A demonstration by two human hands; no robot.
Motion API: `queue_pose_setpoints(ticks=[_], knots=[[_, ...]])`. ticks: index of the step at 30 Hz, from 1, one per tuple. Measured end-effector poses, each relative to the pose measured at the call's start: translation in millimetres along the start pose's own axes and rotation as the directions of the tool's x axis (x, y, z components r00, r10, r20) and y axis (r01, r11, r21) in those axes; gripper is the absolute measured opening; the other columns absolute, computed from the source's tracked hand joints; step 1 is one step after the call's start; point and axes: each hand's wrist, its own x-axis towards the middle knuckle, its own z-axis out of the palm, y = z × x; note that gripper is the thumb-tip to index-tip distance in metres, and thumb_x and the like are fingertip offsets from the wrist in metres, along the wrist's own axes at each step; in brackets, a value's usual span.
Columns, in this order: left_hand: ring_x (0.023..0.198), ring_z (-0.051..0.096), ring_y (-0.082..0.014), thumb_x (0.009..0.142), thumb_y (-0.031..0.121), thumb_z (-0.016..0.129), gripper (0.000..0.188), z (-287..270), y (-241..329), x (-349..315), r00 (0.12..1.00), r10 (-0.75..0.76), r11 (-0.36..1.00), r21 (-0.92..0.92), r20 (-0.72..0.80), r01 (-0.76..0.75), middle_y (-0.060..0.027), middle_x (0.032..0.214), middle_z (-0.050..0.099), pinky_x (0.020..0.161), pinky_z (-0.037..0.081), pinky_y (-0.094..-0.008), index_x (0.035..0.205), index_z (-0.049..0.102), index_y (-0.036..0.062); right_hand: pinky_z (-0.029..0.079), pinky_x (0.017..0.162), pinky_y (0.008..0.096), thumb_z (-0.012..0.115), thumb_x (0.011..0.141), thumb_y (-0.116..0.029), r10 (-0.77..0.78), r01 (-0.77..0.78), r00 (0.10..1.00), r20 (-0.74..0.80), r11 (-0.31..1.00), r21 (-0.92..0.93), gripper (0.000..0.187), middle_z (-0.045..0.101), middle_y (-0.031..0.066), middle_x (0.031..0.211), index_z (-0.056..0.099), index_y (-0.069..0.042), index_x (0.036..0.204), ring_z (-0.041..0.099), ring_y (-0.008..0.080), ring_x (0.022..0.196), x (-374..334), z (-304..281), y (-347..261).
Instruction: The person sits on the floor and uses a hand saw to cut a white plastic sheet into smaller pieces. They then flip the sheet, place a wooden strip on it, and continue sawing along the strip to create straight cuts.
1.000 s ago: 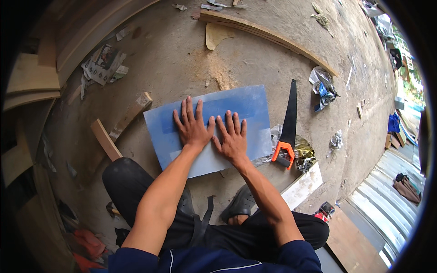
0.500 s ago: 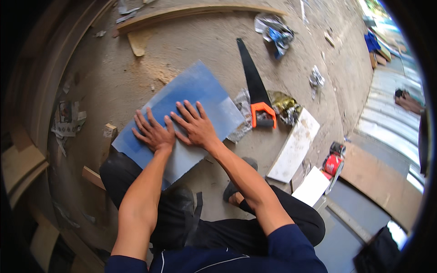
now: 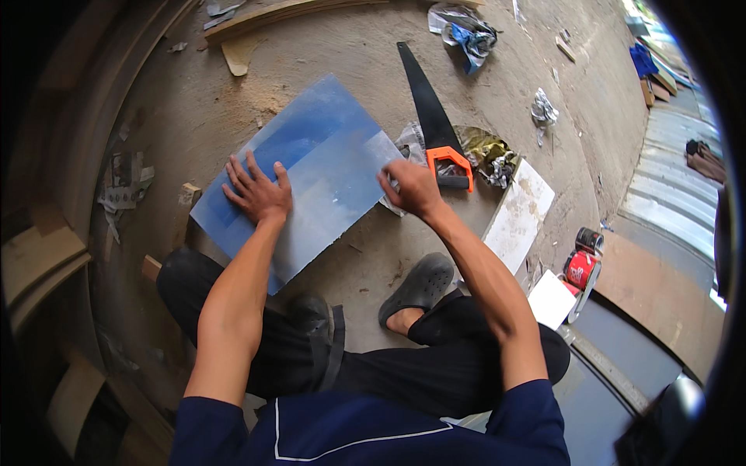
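A flat blue sheet [image 3: 342, 175], pale along its right and lower parts, lies tilted across the ground in front of my knees. My left hand [image 3: 260, 192] rests on its left part, palm down, with the fingers spread. At the sheet's right corner my right hand [image 3: 413, 189] is closed, its fingers curled in. Whatever the fingers hold, if anything, is hidden by the hand. Just beyond that hand lies a handsaw [image 3: 432, 109] with a black blade and an orange handle, next to crumpled silvery and gold foil [image 3: 488, 155].
To the right lie a dirty white board [image 3: 522, 213], a red roll [image 3: 579, 268] and a small white panel [image 3: 552, 301]. Corrugated metal [image 3: 670, 167] covers the far right. Crumpled wrapping [image 3: 466, 35] and a long wooden strip [image 3: 287, 15] are at the back; sawdust [image 3: 256, 101] is beyond the sheet.
My right hand has left the middle of the sheet for its right corner, and its fingers have closed. My left hand stays spread on the sheet.
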Motion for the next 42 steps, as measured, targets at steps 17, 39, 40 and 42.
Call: queue_pose_setpoints(ticks=[17, 39, 40, 42], knots=[[0.144, 0.018, -0.0304, 0.093, 0.049, 0.044, 0.062, -12, -6, -22, 0.984, -0.176, 0.971, -0.158, 0.017, 0.177, -0.0142, 0.155, 0.024, 0.116, 0.007, -0.0507, 0.144, 0.039, 0.0145, 0.053, 0.06, 0.0467, 0.05, 0.084, -0.018, -0.034, 0.071, 0.709, 0.704, 0.997, -0.023, 0.021, 0.066, 0.0177, 0.074, 0.062, -0.008, 0.071, 0.067, 0.0362, 0.069, -93, 110, -48], [0.126, 0.042, -0.0398, 0.079, 0.037, 0.072, 0.094, 5, -202, -311, 0.315, -0.933, 0.299, -0.112, 0.177, 0.948, -0.0235, 0.139, 0.039, 0.105, 0.036, -0.0489, 0.149, 0.014, 0.01, 0.055, 0.071, 0.0449, 0.059, 0.073, -0.024, -0.269, 0.545, 0.071, 0.961, 0.817, 0.188, 0.022, 0.068, 0.0203, 0.082, 0.067, -0.005, 0.082, 0.067, 0.0375, 0.082, -22, 54, -117], [0.124, 0.044, -0.0396, 0.079, 0.037, 0.072, 0.094, 3, -196, -295, 0.297, -0.933, 0.28, -0.108, 0.205, 0.954, -0.0233, 0.137, 0.041, 0.104, 0.038, -0.0486, 0.148, 0.014, 0.0106, 0.054, 0.07, 0.0455, 0.06, 0.073, -0.023, -0.276, 0.513, 0.121, 0.954, 0.84, 0.178, 0.021, 0.067, 0.0208, 0.082, 0.066, -0.005, 0.082, 0.067, 0.0383, 0.082, -9, 42, -115], [0.121, 0.048, -0.0395, 0.078, 0.035, 0.073, 0.094, 0, -202, -296, 0.28, -0.939, 0.269, -0.084, 0.199, 0.96, -0.023, 0.134, 0.044, 0.102, 0.04, -0.0481, 0.148, 0.014, 0.0117, 0.053, 0.069, 0.0467, 0.06, 0.073, -0.022, -0.325, 0.447, 0.2, 0.924, 0.87, 0.209, 0.02, 0.066, 0.0218, 0.081, 0.064, -0.005, 0.082, 0.065, 0.0399, 0.081, 12, 19, -125]])
